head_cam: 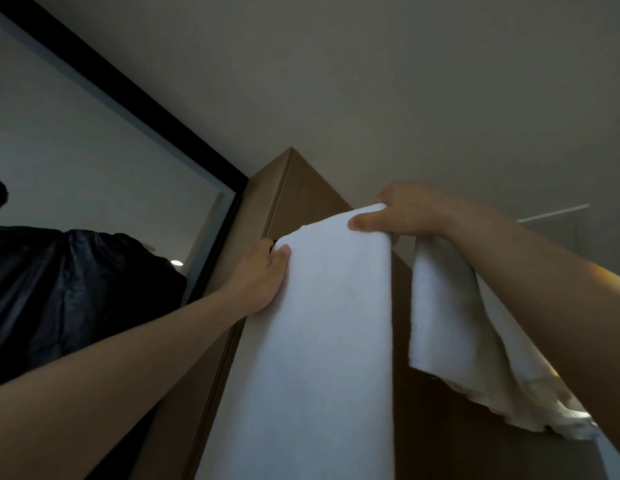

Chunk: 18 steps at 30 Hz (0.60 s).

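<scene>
A long white towel (312, 341) hangs down in front of a tall brown cabinet (301, 188), held up by its top edge. My left hand (263, 275) grips the towel's upper left corner, thumb on the front. My right hand (402, 213) pinches the upper right corner, thumb pressed on the cloth. A second white cloth (454, 327) hangs folded behind and below my right forearm. What holds that cloth up is hidden by the arm.
A black-framed mirror (104, 161) fills the left, reflecting a dark garment (69, 292). The pale ceiling spans the top. A thin white rail (554, 214) shows at the far right. The cabinet stands straight ahead, close behind the towel.
</scene>
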Available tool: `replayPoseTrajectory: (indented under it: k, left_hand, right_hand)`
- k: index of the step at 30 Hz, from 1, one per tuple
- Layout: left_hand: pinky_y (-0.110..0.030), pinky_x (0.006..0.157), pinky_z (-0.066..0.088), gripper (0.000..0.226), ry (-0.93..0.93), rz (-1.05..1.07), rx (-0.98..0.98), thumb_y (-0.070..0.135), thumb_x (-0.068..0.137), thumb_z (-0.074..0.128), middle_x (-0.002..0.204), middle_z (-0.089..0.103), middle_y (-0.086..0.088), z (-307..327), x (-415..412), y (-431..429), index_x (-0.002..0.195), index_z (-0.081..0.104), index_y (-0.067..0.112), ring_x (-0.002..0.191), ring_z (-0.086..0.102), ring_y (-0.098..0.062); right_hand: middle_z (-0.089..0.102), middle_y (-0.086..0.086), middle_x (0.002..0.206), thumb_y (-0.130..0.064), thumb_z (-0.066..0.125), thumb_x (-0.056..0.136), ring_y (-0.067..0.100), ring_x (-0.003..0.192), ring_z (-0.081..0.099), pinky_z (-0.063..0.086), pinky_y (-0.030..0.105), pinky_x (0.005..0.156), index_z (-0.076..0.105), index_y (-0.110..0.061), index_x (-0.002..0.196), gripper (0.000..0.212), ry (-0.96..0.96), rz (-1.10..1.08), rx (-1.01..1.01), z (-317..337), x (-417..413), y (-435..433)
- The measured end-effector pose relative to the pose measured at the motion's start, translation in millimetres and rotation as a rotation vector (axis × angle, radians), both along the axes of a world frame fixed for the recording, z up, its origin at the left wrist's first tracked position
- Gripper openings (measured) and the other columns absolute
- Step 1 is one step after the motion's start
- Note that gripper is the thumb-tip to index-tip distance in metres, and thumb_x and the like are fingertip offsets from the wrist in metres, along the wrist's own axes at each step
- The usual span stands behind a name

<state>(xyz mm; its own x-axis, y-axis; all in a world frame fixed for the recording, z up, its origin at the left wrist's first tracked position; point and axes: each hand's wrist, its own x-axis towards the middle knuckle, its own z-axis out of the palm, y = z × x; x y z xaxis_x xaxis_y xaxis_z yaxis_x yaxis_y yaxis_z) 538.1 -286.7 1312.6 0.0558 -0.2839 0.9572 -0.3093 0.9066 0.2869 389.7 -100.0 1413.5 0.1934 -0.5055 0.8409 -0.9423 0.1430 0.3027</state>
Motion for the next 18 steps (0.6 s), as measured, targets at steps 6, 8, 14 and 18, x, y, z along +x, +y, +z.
replayPoseTrajectory:
  k: [6, 8, 14, 18]
  left_hand:
    - [-0.037, 0.089, 0.049, 0.038, 0.157, -0.637, 0.513, 0.05, 0.091, 0.057, 0.099, 0.071, 0.0, -33.3, 0.8, -7.0, 0.099, 0.068, 0.015, 0.096, 0.065, -0.021]
    - [-0.036, 0.082, 0.054, 0.035, 0.274, -0.754, 0.533, 0.043, 0.085, 0.069, 0.096, 0.074, -0.005, -31.4, 0.3, -3.1, 0.098, 0.07, 0.01, 0.091, 0.069, -0.025]
    - [-0.02, 0.046, 0.046, 0.033, 0.414, -0.7, 0.519, 0.043, 0.085, 0.069, 0.067, 0.07, 0.002, -18.8, 1.7, 10.0, 0.079, 0.065, 0.011, 0.06, 0.067, -0.015]
    - [-0.026, 0.058, 0.049, 0.032, 0.41, -0.749, 0.553, 0.04, 0.087, 0.068, 0.084, 0.071, -0.006, -17.5, 6.8, 18.5, 0.086, 0.067, 0.008, 0.073, 0.068, -0.023]
  right_hand:
    - [0.067, 0.002, 0.07, -0.061, 0.056, 0.085, 0.017, 0.07, 0.059, 0.039, 0.03, 0.062, 0.059, -0.014, 0.068, 0.05, -0.015, -0.013, 0.012, -1.1, 2.0, 4.2]
    - [0.062, 0.0, 0.072, -0.062, 0.05, 0.089, 0.018, 0.072, 0.056, 0.035, 0.031, 0.064, 0.057, -0.013, 0.069, 0.053, 0.003, -0.051, -0.004, -2.7, 3.1, 5.2]
    - [0.061, 0.004, 0.088, -0.073, 0.028, 0.092, 0.026, 0.09, 0.057, 0.045, 0.038, 0.092, 0.059, -0.01, 0.077, 0.071, -0.058, 0.0, -0.077, -8.4, 3.7, 5.1]
    - [0.063, 0.012, 0.105, -0.061, 0.032, 0.097, 0.03, 0.101, 0.057, 0.044, 0.036, 0.09, 0.059, -0.012, 0.091, 0.056, -0.041, -0.028, -0.102, -12.0, 4.0, 6.3]
